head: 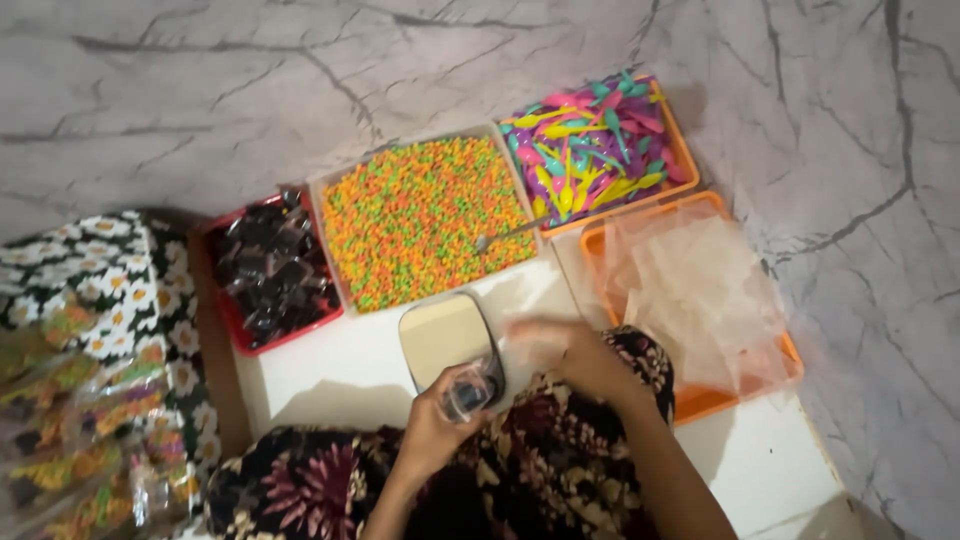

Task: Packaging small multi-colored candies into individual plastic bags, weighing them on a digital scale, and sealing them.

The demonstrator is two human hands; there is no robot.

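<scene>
Our left hand (432,425) clamps a small clear cup (466,392) over the scale (450,340); right hand (575,355), blurred, fingers closed on a clear bag (525,340). Risk, we judge: cup tips, spilling contents.

Right hand (570,352) smearing into motion blur, fingers indistinct. Small clear item in the left hand (432,425) blurring beyond identification. Both forearms running off the bottom edge. Filled bags (70,440) at lower left cropping at the frame's edge. Scale (445,340) partly hiding behind the hands.
</scene>
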